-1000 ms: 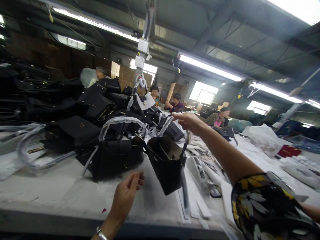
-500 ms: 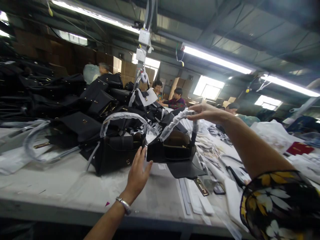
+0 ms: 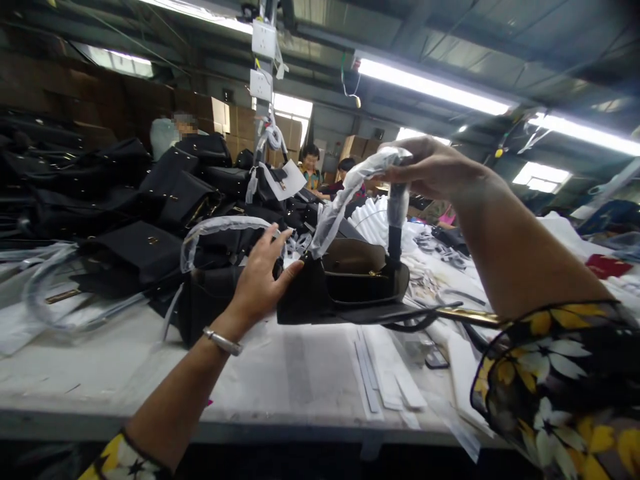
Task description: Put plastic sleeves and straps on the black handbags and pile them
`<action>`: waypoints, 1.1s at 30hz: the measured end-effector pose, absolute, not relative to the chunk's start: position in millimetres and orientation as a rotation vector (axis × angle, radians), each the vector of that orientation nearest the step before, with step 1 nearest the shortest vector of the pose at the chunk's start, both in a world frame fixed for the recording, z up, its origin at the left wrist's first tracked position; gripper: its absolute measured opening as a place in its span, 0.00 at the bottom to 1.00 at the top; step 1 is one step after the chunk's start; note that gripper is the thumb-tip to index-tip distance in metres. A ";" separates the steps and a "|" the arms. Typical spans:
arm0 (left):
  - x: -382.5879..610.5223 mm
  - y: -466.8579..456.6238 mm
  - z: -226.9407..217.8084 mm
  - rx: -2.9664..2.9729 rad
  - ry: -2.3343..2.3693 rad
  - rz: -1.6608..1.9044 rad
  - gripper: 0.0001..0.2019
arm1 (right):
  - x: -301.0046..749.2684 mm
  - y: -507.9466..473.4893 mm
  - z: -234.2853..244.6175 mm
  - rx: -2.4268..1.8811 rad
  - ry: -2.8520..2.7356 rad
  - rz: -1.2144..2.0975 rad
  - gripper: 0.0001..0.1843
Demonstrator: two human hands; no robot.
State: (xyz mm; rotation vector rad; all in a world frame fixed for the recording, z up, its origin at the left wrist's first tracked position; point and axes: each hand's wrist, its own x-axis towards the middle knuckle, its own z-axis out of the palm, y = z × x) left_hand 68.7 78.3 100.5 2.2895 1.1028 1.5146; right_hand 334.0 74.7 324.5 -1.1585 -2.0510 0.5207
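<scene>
A pale grey table (image 3: 300, 373) runs through a dim workshop under tube lights (image 3: 430, 83). At one o'clock the right hand (image 3: 430, 167) is closed around the plastic-wrapped handle (image 3: 345, 193) of one black handbag (image 3: 350, 287), held over the table's middle. The left hand (image 3: 260, 280), fingers spread, lies flat against the bag's nine o'clock side. The heap of black bags (image 3: 150, 200) at ten o'clock is too tangled to count. Two people (image 3: 310, 163) sit at twelve o'clock. White strips (image 3: 385, 380) lie at five o'clock, their number unclear.
</scene>
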 end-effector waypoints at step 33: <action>82.6 -17.7 -40.1 0.169 0.598 1.148 0.07 | 278.1 -81.8 26.9 -1.277 -1.573 -0.596 0.39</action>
